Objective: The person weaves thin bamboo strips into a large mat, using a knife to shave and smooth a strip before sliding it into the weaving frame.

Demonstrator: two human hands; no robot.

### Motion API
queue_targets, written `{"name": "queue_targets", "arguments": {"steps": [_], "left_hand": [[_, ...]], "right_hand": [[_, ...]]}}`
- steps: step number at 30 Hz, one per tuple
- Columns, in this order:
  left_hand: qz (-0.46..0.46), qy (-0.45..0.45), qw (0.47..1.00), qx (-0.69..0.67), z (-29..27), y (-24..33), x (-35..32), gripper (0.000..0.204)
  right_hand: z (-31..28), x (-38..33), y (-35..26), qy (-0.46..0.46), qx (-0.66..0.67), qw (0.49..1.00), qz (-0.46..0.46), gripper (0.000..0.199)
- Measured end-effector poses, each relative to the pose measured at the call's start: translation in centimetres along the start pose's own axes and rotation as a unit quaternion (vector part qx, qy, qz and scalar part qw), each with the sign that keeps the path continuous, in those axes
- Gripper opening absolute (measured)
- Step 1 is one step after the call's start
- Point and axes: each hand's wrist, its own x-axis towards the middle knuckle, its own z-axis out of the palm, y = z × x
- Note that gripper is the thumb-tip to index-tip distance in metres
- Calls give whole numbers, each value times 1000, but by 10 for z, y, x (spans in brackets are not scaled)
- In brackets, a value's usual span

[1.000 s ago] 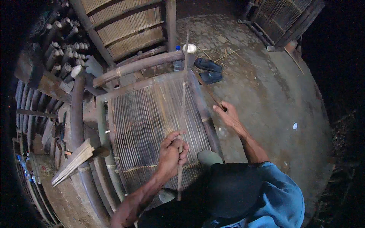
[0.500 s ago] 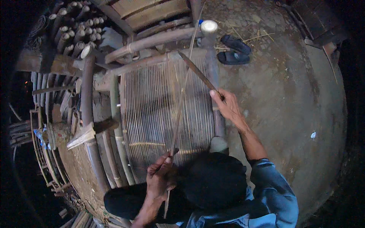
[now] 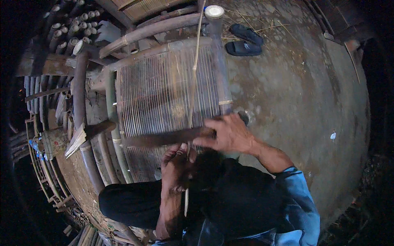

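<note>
Nearest, the left hand (image 3: pixel 175 162) is closed around a long thin strip (image 3: pixel 194 71), which runs from the near edge of the slatted bamboo platform (image 3: pixel 143 86) toward its far right corner. Just beyond, the right hand (image 3: pixel 232 131) grips a dark knife (image 3: pixel 164 138), its blurred blade pointing toward the platform's left edge and crossing the strip; contact is unclear. By the far right corner stands a bamboo post (image 3: pixel 214 11); right of it, dark slippers (image 3: pixel 243 48) lie on the floor (image 3: pixel 295 102).
</note>
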Motion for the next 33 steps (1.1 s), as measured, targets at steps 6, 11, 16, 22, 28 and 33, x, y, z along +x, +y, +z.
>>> {"name": "queue_targets", "arguments": {"steps": [6, 11, 16, 22, 28, 33], "left_hand": [[-6, -74, 997, 19, -14, 12, -13, 22], [-2, -59, 997, 50, -31, 5, -14, 23], [-54, -46, 997, -5, -45, 0, -45, 38], [-21, -37, 999, 4, -48, -1, -37, 43], [-11, -74, 997, -14, -51, 0, -41, 39], [-34, -44, 998, 26, -60, 1, -67, 38]], "right_hand": [[3, 10, -7, 15, 38, 999, -2, 51], [5, 23, -11, -50, 20, 998, -13, 58], [-12, 51, 56, 77, 130, 958, 244, 48], [13, 24, -3, 23, 43, 998, 44, 46], [12, 31, 11, -36, 19, 999, -34, 59], [-20, 55, 59, 15, 53, 962, 269, 62]]}}
